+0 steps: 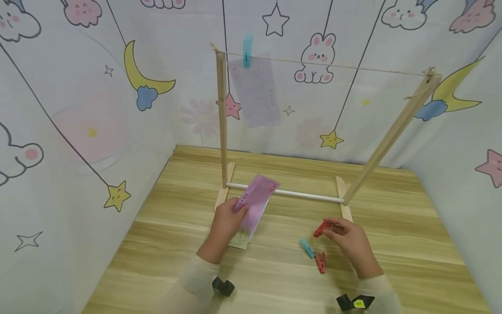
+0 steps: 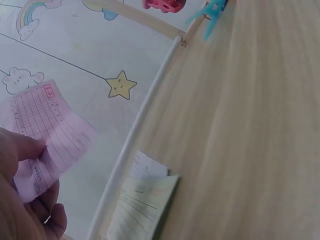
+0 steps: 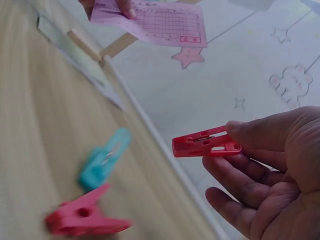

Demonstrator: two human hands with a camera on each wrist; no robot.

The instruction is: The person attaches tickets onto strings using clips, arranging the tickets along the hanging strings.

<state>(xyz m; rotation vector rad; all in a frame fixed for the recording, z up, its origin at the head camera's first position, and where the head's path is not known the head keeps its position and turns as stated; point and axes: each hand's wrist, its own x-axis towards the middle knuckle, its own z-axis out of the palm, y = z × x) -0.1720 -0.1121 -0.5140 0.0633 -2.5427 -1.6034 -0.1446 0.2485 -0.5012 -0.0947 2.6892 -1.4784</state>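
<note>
A person's left hand (image 1: 228,220), at seven o'clock from the centre of the head view, pinches a printed pink slip (image 1: 259,191) between thumb and fingers, while the right hand (image 1: 347,240), at four o'clock, holds a red clip (image 3: 205,143) between thumb and fingertips. A turquoise clip (image 1: 306,247) lies on the wood-grain table (image 1: 400,261) at seven o'clock from the held clip, just beside a second red clip (image 1: 320,262) at six. A green slip (image 2: 142,205) rests on the table at five o'clock from the left hand. At twelve o'clock, another turquoise clip (image 1: 247,51) fastens a pale purple slip (image 1: 256,93) to a string (image 1: 341,66) between wooden posts (image 1: 222,122).
</note>
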